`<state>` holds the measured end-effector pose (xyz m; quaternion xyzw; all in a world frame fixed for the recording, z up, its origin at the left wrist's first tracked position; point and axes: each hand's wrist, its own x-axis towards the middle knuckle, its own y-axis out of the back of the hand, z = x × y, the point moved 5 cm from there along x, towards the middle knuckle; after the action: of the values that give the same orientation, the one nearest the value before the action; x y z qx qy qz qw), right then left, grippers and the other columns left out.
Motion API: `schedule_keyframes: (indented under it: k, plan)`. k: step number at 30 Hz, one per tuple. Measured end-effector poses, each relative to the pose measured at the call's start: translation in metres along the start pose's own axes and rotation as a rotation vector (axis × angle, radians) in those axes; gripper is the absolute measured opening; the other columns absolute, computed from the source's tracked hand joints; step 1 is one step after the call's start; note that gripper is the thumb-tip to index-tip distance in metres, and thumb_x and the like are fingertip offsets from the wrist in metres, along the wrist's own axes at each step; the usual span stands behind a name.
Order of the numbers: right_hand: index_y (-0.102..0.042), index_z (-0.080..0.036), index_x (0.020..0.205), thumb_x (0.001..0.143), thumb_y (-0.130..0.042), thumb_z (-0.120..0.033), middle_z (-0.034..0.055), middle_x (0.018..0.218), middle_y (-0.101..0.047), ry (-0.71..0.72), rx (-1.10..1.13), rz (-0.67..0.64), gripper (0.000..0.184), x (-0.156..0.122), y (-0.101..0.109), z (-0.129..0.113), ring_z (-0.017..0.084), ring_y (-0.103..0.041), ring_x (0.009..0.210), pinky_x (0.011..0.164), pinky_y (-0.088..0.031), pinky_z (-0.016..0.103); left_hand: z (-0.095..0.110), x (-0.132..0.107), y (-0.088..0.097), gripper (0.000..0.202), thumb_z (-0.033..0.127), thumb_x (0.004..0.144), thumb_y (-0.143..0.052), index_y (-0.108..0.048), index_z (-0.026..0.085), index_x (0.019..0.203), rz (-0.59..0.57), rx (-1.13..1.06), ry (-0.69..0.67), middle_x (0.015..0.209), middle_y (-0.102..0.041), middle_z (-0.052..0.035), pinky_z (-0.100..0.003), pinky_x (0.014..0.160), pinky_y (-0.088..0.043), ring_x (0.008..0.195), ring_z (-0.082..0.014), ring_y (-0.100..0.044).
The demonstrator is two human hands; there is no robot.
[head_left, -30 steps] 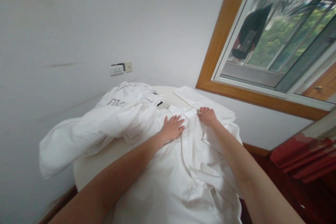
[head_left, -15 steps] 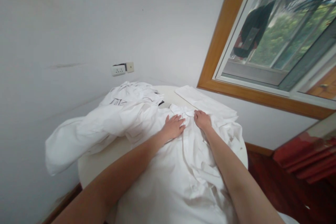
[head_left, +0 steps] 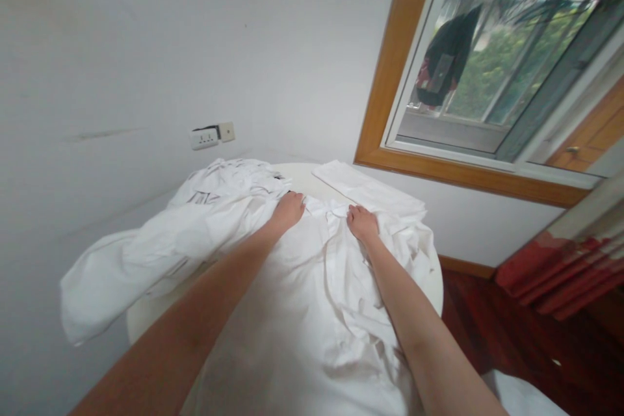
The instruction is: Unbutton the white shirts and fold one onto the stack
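Observation:
A white garment [head_left: 292, 299] lies spread over a round, cream-coloured table [head_left: 299, 177], its top edge toward the wall. My left hand [head_left: 289, 209] is closed on that top edge, at its left part. Further right along the same edge, the curled fingers of my right hand [head_left: 363, 222] grip the cloth. Between the hands the edge runs fairly straight, with a strip of fabric going down from it. Loose folds bunch under and beside my right forearm. The fingertips are partly hidden by the hands.
A heap of white cloth with dark marks [head_left: 214, 192] lies on the left, one end hanging past the table. A flat folded white cloth [head_left: 365, 185] rests at the back right. Beyond are a wall socket [head_left: 205, 138], a wood-framed window [head_left: 385, 78] and a red curtain [head_left: 556, 266].
My left hand has moved left and away from me, from lying spread on the garment to gripping its top edge. The cloth between the hands looks straighter. The view has shifted slightly right.

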<state>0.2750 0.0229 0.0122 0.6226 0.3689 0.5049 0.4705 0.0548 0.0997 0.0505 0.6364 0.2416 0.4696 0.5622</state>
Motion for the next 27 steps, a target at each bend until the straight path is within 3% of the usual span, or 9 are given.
schedule_keyframes:
  k: [6, 11, 16, 21, 27]
  plan:
    - [-0.043, -0.022, 0.134, 0.096, -0.031, -0.029, 0.0122, 0.122, -0.056, -0.028, -0.005, 0.013, 0.040, -0.006, 0.007, -0.001, 0.023, -0.051, 0.113, 0.093, -0.036, 0.037, 0.001, 0.003, -0.010, 0.035, 0.033, 0.090, -0.039, -0.065, 0.010, 0.095, -0.014, 0.048, 0.047, 0.104, -0.063, -0.0199, -0.044, 0.093, -0.040, 0.108, -0.0305, -0.053]
    - [-0.044, -0.017, 0.131, 0.095, -0.029, -0.027, 0.0162, 0.117, -0.055, -0.062, -0.030, 0.074, 0.040, -0.009, 0.018, -0.002, 0.026, -0.049, 0.110, 0.092, -0.034, 0.039, -0.001, 0.008, -0.017, 0.033, 0.040, 0.087, -0.045, -0.064, 0.015, 0.098, 0.010, 0.027, 0.055, 0.112, -0.062, -0.0157, -0.043, 0.094, -0.039, 0.114, -0.0294, -0.048]
    - [-0.043, -0.006, 0.133, 0.089, -0.039, -0.028, 0.0211, 0.119, -0.053, -0.080, -0.052, 0.172, 0.050, -0.012, 0.023, -0.003, 0.031, -0.042, 0.113, 0.099, -0.028, 0.043, -0.004, 0.014, -0.021, 0.027, 0.034, 0.086, -0.049, -0.059, 0.015, 0.103, -0.029, -0.008, 0.039, 0.108, -0.064, -0.0137, -0.036, 0.089, -0.042, 0.107, -0.0253, -0.055]
    - [-0.063, -0.008, 0.105, 0.085, -0.044, -0.030, 0.0209, 0.112, -0.057, -0.083, -0.045, 0.133, 0.035, -0.003, 0.026, 0.004, 0.034, -0.044, 0.111, 0.098, -0.029, 0.043, 0.001, 0.010, -0.010, 0.028, 0.034, 0.092, -0.041, -0.050, 0.017, 0.112, -0.022, -0.019, -0.014, 0.104, -0.064, -0.0128, -0.034, 0.083, -0.043, 0.102, -0.0242, -0.059]
    - [-0.056, -0.016, 0.108, 0.084, -0.046, -0.025, 0.0121, 0.109, -0.063, 0.044, 0.046, 0.017, 0.028, 0.025, 0.044, 0.017, 0.024, -0.054, 0.102, 0.085, -0.038, 0.030, 0.009, 0.014, 0.012, 0.028, 0.036, 0.094, -0.036, -0.049, 0.018, 0.111, 0.088, 0.012, -0.084, 0.103, -0.062, -0.0124, -0.040, 0.091, -0.037, 0.105, -0.0271, -0.055]
